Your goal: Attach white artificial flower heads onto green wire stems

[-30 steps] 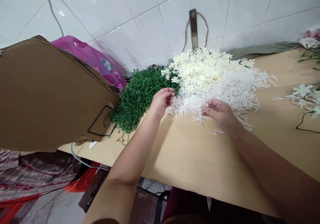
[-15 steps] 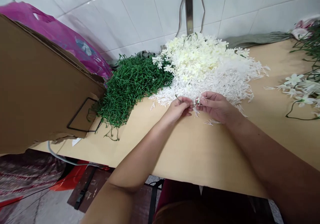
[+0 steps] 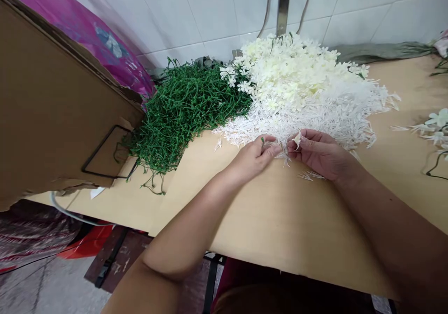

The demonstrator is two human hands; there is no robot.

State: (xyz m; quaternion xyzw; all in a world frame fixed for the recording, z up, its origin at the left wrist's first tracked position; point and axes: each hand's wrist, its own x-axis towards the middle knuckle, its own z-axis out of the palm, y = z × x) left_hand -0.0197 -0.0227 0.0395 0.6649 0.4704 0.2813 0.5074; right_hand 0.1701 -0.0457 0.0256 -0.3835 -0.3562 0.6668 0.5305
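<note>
My right hand pinches a small cream-white artificial flower between thumb and fingers. Just to its left is my left hand, its fingers closed around a green plastic stem; only the tip shows and the rest is hidden by the hand. A narrow gap parts the two hands. Right behind them spreads a heap of thin white stamen-like sticks, with a few strays near my right wrist. Cream blossoms are piled at the back of that heap, and a mound of green stems lies to the left.
At left stands a large cardboard box with a black wire frame against it and a purple plastic bag behind. Finished-looking white flowers lie at the right edge. A tiled wall bounds the table's back.
My hands have drawn slightly apart. The flower now shows plainly in my right fingers, and my left hand has turned so its back faces up more. The view has shifted slightly.
</note>
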